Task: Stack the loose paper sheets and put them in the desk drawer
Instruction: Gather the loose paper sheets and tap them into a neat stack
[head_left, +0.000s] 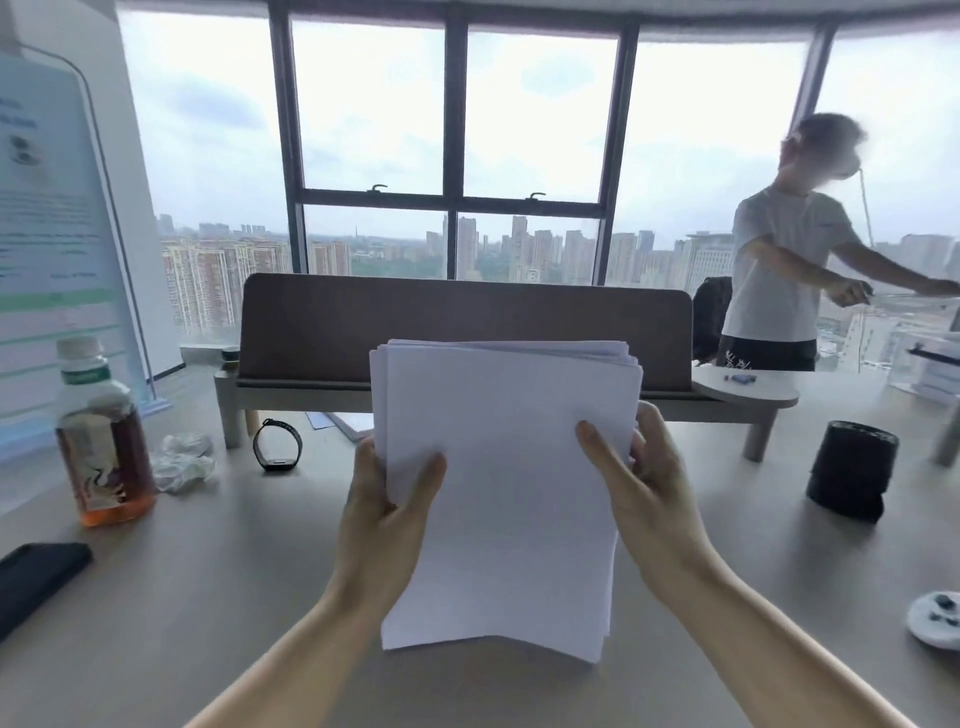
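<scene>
A stack of white paper sheets (509, 493) stands upright in front of me, its bottom edge close to the desk top (208, 597). My left hand (387, 514) grips the stack's left edge, thumb on the front. On the right edge, my right hand (641, 493) holds it the same way. The sheets' top edges are slightly uneven and fanned. No drawer is in view.
A bottle of brown drink (101, 441) and crumpled tissue (184, 460) sit at left, with a black phone (36, 577) at the near left edge. A wristband (278, 444), a desk riser (467, 338) and a black cylinder (852, 470) lie behind. A person (789, 270) stands at right.
</scene>
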